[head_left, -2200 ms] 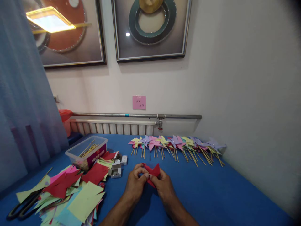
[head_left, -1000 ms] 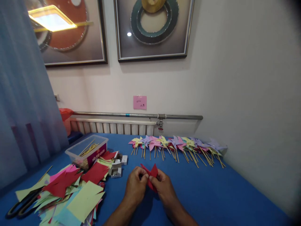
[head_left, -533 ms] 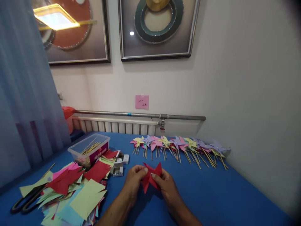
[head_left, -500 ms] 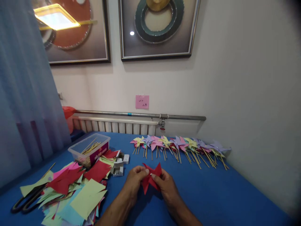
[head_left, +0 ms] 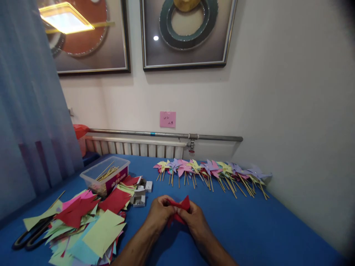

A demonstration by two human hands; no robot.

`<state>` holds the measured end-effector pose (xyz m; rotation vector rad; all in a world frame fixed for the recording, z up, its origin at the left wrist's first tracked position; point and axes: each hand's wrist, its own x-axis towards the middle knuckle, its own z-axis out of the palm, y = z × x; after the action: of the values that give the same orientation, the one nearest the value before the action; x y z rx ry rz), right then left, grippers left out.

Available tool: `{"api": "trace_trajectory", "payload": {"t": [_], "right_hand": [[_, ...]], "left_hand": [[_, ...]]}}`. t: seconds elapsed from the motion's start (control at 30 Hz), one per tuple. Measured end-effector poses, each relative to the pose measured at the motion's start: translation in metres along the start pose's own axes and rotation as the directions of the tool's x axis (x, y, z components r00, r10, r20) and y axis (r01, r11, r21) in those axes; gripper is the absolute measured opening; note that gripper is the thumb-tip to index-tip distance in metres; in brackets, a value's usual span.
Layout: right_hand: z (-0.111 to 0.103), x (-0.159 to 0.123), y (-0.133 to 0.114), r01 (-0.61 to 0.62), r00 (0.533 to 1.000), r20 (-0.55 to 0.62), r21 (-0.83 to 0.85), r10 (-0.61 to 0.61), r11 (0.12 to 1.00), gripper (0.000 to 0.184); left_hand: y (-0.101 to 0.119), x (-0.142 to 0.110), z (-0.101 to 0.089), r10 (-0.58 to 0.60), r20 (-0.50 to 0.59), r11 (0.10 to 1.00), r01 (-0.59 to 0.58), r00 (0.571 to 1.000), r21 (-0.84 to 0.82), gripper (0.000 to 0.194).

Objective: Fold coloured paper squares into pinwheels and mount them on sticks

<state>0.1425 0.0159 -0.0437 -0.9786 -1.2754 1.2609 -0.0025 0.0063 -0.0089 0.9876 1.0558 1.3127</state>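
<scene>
A folded red paper piece is pinched between both hands just above the blue table. My left hand grips its left side with fingers curled. On the other side my right hand is closed on it, thumb and fingers pressed to the paper. A row of finished paper pinwheels on wooden sticks lies beyond the hands, along the wall side of the table.
A heap of cut coloured paper squares covers the table's left. Black scissors lie at its left edge. A clear plastic box of sticks and small white boxes stand behind the heap. A radiator runs along the wall.
The red paper has been folded in tighter between my fingers; less of it shows than half a second ago. The hands stay in nearly the same place.
</scene>
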Motion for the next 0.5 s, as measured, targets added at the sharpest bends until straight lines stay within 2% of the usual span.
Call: {"api": "trace_trajectory", "payload": {"t": [0.2, 0.5], "right_hand": [[0.0008, 0.0024, 0.0012, -0.036, 0.998, -0.046, -0.017, 0.035, 0.999, 0.029], [0.003, -0.0007, 0.0018, -0.101, 0.995, -0.007, 0.098, 0.102, 0.99, 0.042]], "left_hand": [[0.0057, -0.0038, 0.0044, -0.01, 0.003, 0.995, 0.01, 1.0, 0.097, 0.015], [0.0069, -0.0048, 0.0048, 0.028, 0.016, 0.998, -0.029, 0.999, 0.049, 0.019]]}}
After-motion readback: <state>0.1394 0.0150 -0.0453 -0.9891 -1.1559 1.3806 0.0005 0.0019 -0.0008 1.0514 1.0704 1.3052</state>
